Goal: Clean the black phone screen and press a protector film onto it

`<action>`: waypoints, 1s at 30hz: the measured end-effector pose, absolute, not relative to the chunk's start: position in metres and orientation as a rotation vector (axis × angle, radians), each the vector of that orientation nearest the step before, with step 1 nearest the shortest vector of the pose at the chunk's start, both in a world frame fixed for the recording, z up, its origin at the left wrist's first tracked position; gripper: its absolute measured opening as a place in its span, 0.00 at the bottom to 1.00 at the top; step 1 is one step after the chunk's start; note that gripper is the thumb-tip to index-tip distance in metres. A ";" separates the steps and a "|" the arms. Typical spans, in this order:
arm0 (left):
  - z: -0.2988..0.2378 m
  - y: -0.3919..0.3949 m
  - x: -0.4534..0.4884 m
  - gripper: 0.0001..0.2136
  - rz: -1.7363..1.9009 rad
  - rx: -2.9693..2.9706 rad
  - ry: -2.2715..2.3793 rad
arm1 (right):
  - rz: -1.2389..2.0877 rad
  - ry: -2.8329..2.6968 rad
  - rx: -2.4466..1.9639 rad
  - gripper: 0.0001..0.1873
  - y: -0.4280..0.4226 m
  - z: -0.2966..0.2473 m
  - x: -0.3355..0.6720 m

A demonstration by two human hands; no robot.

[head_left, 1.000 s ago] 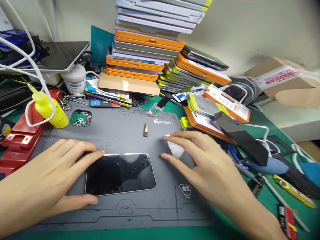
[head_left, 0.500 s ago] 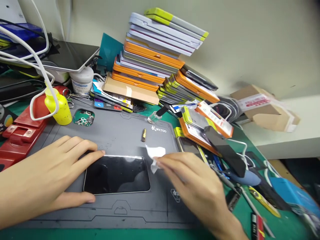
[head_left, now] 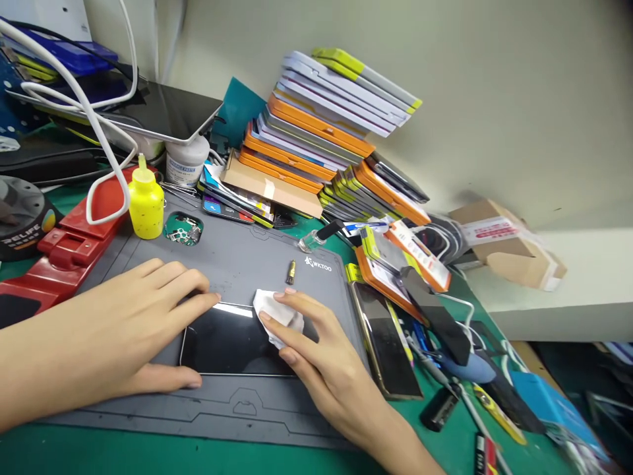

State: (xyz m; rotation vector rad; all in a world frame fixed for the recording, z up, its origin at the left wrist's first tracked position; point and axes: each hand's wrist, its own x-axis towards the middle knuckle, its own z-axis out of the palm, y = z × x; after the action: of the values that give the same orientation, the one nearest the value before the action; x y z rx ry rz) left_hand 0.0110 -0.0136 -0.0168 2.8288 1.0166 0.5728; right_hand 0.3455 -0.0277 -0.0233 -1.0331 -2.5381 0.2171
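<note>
A black phone (head_left: 227, 343) lies screen up on the grey work mat (head_left: 237, 257). My left hand (head_left: 123, 323) steadies its left end, fingers along the top edge and thumb at the bottom edge. My right hand (head_left: 316, 356) presses a small white wipe (head_left: 277, 313) flat against the right part of the screen with its fingertips. A tiny brass part (head_left: 291, 271) sits on the mat just beyond the wipe.
A yellow bottle (head_left: 145, 201), white jar (head_left: 184, 160) and red tool (head_left: 74, 231) stand at the left. Stacked orange and grey boxes (head_left: 316, 125) rise behind the mat. A second phone (head_left: 386, 343), tools and cables crowd the right side. A cardboard box (head_left: 504, 241) sits further right.
My right hand picked the white wipe off the mat, carried it left and set it on the phone's screen. My left hand stayed on the phone.
</note>
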 end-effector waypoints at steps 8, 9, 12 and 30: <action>-0.018 -0.011 0.006 0.28 0.495 2.884 0.995 | 0.239 -2.438 -1.096 0.17 -0.023 -0.019 0.354; -0.019 -0.011 0.006 0.28 0.488 2.895 0.990 | 0.248 -2.428 -1.082 0.17 -0.023 -0.019 0.354; -0.023 -0.010 0.006 0.29 0.511 2.910 1.006 | 0.253 -2.458 -1.035 0.19 -0.020 -0.017 0.355; -0.027 -0.020 0.008 0.27 0.396 2.738 1.209 | 0.328 -2.613 -0.878 0.18 -0.011 0.009 0.378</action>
State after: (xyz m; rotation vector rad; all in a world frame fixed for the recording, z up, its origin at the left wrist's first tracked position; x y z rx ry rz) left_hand 0.0076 -0.0199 -0.0267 2.7377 1.2089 0.3959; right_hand 0.3778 -0.0112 0.0093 -0.8777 -2.6129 0.3275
